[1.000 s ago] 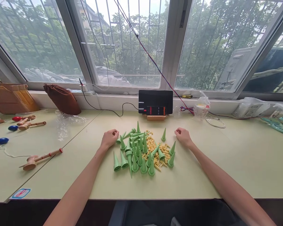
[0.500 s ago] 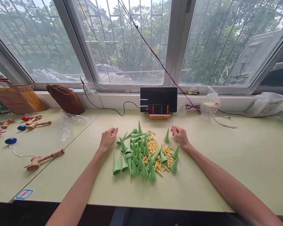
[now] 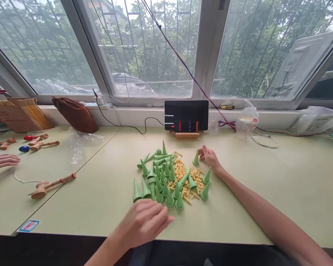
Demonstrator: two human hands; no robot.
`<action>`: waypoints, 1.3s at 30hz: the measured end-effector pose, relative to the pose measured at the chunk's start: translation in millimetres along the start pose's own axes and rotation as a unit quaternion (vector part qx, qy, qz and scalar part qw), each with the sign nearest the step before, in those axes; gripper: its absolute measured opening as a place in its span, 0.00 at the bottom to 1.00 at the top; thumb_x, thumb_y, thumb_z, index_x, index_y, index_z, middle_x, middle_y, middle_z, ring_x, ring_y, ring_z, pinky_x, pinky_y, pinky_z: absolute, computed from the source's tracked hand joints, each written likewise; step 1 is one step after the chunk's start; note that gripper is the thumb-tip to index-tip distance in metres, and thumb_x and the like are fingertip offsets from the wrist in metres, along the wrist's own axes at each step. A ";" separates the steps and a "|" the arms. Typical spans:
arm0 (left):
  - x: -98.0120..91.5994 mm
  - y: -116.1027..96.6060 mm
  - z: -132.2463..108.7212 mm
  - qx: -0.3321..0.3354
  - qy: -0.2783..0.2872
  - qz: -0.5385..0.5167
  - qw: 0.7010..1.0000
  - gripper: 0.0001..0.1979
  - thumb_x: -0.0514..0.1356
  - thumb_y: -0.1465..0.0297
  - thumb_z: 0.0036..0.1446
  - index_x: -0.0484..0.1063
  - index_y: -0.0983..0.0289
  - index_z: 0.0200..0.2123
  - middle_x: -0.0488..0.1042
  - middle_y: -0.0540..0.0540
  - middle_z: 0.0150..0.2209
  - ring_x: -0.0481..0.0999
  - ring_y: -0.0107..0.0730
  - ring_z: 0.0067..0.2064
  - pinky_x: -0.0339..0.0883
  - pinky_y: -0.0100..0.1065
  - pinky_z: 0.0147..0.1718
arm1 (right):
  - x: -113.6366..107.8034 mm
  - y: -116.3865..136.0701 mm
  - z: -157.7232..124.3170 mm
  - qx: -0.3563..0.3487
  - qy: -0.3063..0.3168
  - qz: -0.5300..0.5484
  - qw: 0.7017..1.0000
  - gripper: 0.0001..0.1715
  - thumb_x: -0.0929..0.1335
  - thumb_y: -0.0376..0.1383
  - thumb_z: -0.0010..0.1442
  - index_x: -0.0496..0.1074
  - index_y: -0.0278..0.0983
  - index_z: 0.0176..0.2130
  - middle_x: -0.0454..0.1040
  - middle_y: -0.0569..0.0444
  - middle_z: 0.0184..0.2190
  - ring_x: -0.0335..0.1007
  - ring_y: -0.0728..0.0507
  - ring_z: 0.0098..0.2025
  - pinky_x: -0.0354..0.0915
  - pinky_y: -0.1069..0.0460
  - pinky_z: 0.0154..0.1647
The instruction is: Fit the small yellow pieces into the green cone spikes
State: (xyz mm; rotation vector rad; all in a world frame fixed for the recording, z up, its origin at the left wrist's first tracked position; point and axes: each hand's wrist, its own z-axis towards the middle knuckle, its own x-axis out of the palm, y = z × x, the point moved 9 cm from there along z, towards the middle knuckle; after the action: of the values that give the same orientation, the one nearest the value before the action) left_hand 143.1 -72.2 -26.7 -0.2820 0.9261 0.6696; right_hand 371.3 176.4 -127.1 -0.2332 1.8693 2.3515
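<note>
A heap of green plastic cones (image 3: pixel 161 177) lies on the pale green table (image 3: pixel 252 192), mixed with several small yellow pegs (image 3: pixel 183 173). My right hand (image 3: pixel 209 157) rests at the heap's far right, fingers curled loosely beside a lone upright green cone (image 3: pixel 195 158), touching or nearly touching it. My left hand (image 3: pixel 144 221) hovers near the table's front edge, just before the nearest cones, fingers stretched out and a little blurred, holding nothing.
A black tablet (image 3: pixel 186 114) with a phone (image 3: pixel 187 126) on a wooden stand sits by the sill. Left: a brown pouch (image 3: pixel 74 114), cardboard box (image 3: pixel 19 114), wooden kendama toys (image 3: pixel 50 183), another person's hand (image 3: pixel 1 160). A plastic bag (image 3: pixel 246 122) and cables lie right.
My left hand has drawn back from the heap's left side to the front edge and opened out. My right hand slid left toward the lone cone. Another person's hand came in at left.
</note>
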 end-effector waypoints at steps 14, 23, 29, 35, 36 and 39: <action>97.6 -13.1 26.0 0.009 0.195 0.020 0.981 0.14 0.48 0.68 0.69 0.63 0.64 0.29 0.69 0.51 0.22 0.70 0.30 0.20 0.45 0.35 0.19 | 38.5 16.4 -15.1 0.100 0.198 0.295 0.929 0.44 0.52 0.64 0.62 0.77 0.34 0.40 0.77 0.41 0.46 0.71 0.36 0.54 0.57 0.40 0.63; 119.9 -6.1 44.4 0.027 0.198 0.035 0.979 0.09 0.50 0.82 0.59 0.63 0.64 0.30 0.70 0.51 0.22 0.70 0.29 0.20 0.53 0.31 0.20 | 30.4 12.3 -10.8 0.111 0.172 0.289 0.935 0.44 0.51 0.64 0.62 0.77 0.35 0.38 0.78 0.41 0.47 0.71 0.34 0.55 0.60 0.40 0.59; 125.5 2.3 57.3 0.007 0.227 0.050 0.973 0.09 0.51 0.82 0.56 0.64 0.64 0.31 0.71 0.52 0.23 0.71 0.30 0.21 0.54 0.31 0.20 | 26.4 10.4 -9.1 0.114 0.171 0.304 0.930 0.42 0.52 0.62 0.62 0.77 0.35 0.38 0.78 0.41 0.46 0.71 0.34 0.55 0.60 0.40 0.59; 113.2 -31.6 51.6 0.079 0.190 0.000 0.979 0.09 0.51 0.74 0.63 0.65 0.64 0.29 0.71 0.52 0.23 0.71 0.30 0.21 0.50 0.32 0.19 | 28.5 13.5 -9.8 0.113 0.175 0.326 0.922 0.41 0.52 0.62 0.63 0.77 0.35 0.36 0.78 0.41 0.47 0.72 0.35 0.54 0.60 0.42 0.60; 111.4 -41.3 51.2 0.100 0.185 -0.018 0.978 0.12 0.50 0.69 0.65 0.65 0.63 0.28 0.70 0.51 0.22 0.70 0.29 0.20 0.50 0.32 0.19 | 28.6 13.6 -9.9 0.114 0.174 0.322 0.924 0.42 0.52 0.62 0.63 0.77 0.35 0.37 0.78 0.41 0.47 0.71 0.35 0.54 0.60 0.41 0.60; 115.6 -57.2 58.5 0.111 0.195 -0.043 0.974 0.14 0.50 0.63 0.66 0.65 0.63 0.30 0.72 0.52 0.25 0.72 0.29 0.22 0.51 0.33 0.19 | 28.5 14.8 -10.4 0.111 0.174 0.317 0.926 0.43 0.52 0.63 0.62 0.77 0.35 0.37 0.77 0.41 0.47 0.71 0.35 0.54 0.60 0.41 0.60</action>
State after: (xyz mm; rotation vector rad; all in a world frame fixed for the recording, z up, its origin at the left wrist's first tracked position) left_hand 265.8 -39.6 -89.4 -0.2571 1.3461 0.4311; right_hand 341.0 163.1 -120.9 -0.0150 2.7018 2.5600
